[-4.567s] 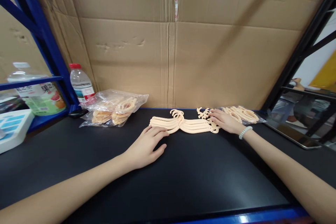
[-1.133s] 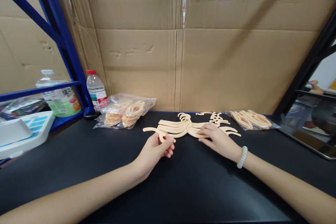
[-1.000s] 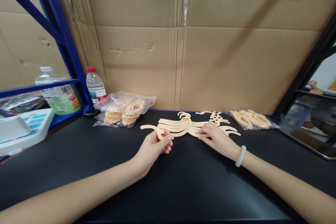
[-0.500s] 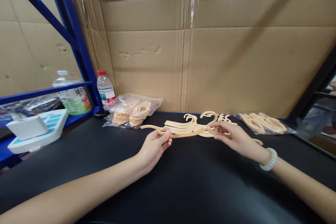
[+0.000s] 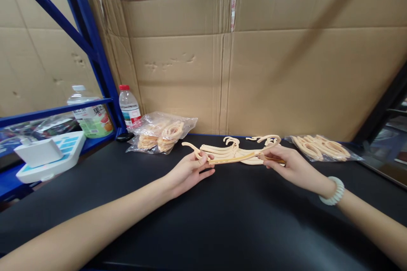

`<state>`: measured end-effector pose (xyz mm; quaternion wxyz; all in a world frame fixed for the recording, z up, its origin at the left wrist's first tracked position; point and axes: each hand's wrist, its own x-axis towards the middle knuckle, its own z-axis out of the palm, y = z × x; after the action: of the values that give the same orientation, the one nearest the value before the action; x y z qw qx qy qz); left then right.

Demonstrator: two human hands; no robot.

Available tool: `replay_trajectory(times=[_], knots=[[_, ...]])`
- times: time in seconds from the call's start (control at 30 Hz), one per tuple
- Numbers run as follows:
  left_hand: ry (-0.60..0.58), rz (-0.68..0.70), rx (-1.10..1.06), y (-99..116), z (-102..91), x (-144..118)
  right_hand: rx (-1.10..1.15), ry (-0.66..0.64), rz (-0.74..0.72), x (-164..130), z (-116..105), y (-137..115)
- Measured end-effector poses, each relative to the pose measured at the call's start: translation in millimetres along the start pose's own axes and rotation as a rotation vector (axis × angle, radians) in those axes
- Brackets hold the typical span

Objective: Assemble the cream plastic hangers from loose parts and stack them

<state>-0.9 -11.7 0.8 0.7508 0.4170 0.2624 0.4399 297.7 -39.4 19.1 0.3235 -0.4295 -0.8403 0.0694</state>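
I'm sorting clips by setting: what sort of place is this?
Probably a workbench in a workshop or storeroom: a black tabletop backed by cardboard panels, a blue metal frame on the left, and a clear plastic bag of pale pieces.

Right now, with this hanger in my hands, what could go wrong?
The small curved piece is pinched in your left hand, so it could slip out. The hanger in your right hand appears just in front of the row of other hangers, so swinging it back might knock them out of line.
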Motion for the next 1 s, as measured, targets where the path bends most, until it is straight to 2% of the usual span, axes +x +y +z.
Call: replay_trajectory(times=[0.43,0.77,1.0], knots=[[0.005,0.006,-0.004,-1.0,0.1,1.0,-0.144,0.048,-0.164,-2.4,1.9,8.2],[0.046,0.032,0.055,-4.0,-0.3,1.0,-0.16,0.061,-0.201,-3.9,5.8,6.9],[0.101,0.09,0.082,-5.0,4.0,-0.9,-0.148,0.116,-0.15,-6.2,11.4,3.0]])
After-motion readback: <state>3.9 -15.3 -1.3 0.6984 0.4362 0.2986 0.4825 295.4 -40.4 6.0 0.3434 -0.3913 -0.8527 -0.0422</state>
